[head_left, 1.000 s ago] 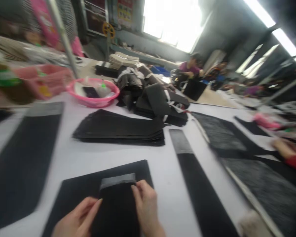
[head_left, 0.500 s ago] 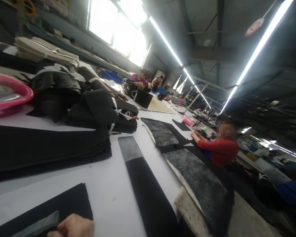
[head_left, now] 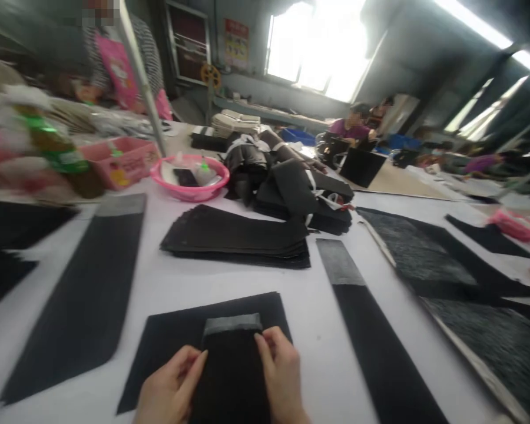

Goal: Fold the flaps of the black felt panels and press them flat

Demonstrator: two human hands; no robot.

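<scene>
Both my hands pinch the side edges of a narrow black fabric piece (head_left: pixel 229 377) whose far end has a grey strip. My left hand (head_left: pixel 172 383) grips its left edge, thumb on top. My right hand (head_left: pixel 282 374) grips the right edge close to the grey strip. Beneath it lies a larger black panel (head_left: pixel 172 335) on the white table (head_left: pixel 318 365). Right of my hands runs a long black strip (head_left: pixel 371 335) with a grey end. Another long black piece (head_left: pixel 97 277), also grey at its far end, lies to the left.
Beyond my hands sits a stack of black pieces (head_left: pixel 238 235), with tied black bundles (head_left: pixel 291 194) behind. A pink basin (head_left: pixel 189 194), a pink basket (head_left: pixel 128 165) and a green-labelled bottle (head_left: pixel 62 153) stand back left. Textured grey panels (head_left: pixel 424 253) lie right. Other people are across the table.
The view has swung left and down. Both my hands now show on the grey-ended black piece; earlier only one hand was visible, at the bottom edge.
</scene>
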